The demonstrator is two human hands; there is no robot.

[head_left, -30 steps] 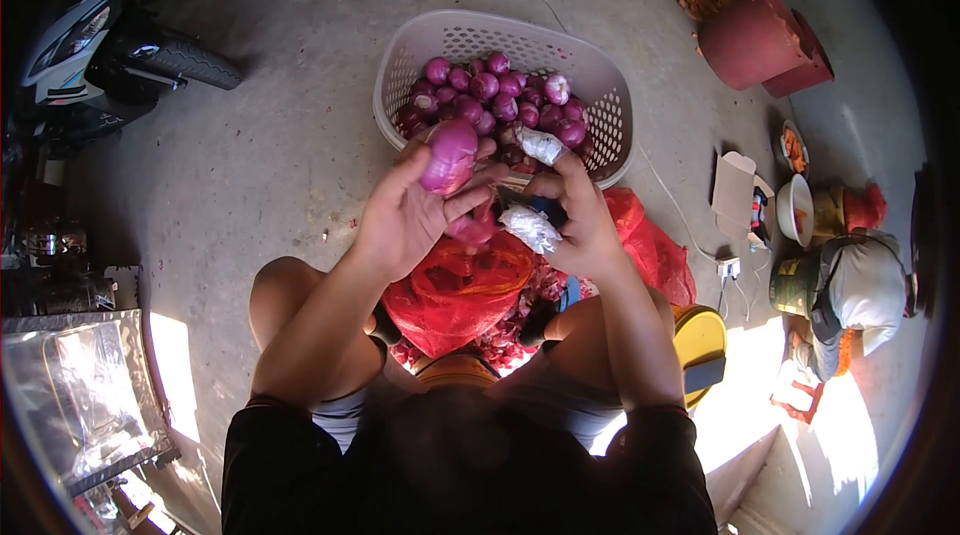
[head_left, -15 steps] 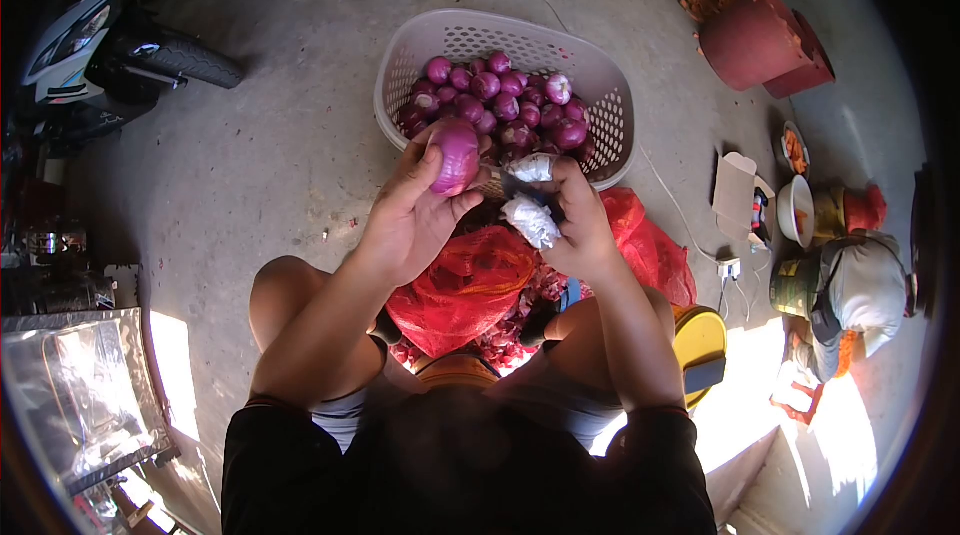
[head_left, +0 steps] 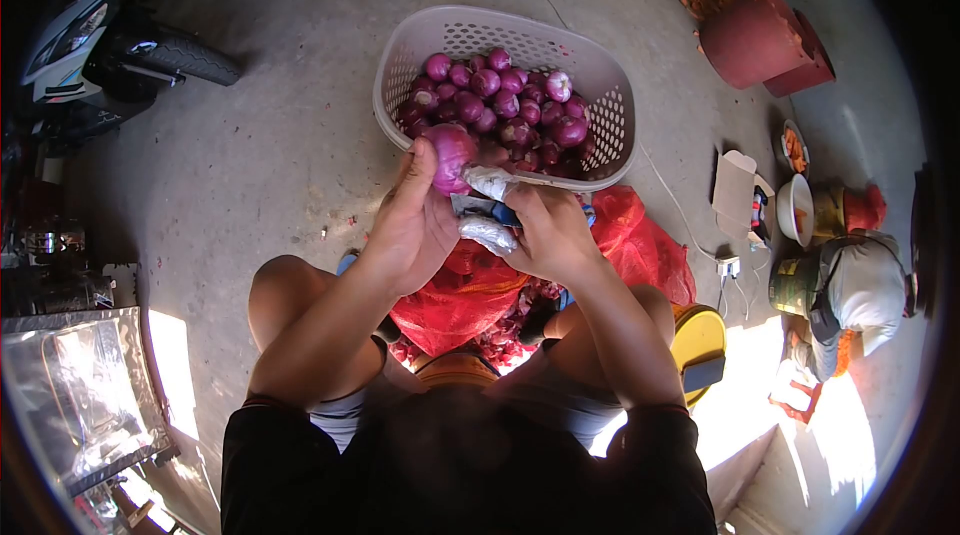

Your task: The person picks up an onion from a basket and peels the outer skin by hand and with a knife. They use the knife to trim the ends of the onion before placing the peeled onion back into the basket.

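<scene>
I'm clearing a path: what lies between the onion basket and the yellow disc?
The head view shows red mesh between the basket and the yellow disc.

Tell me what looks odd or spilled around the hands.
The right hand wears silvery wrapping on thumb and finger, odd because the left hand looks bare. Loose onion skins lie heaped beside the red net, looking like spilled litter.

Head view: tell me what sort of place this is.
Probably a home garage or store area used as a workspace: a motorbike stands on a bare concrete floor, near a plastic basket of purple onions.
</scene>
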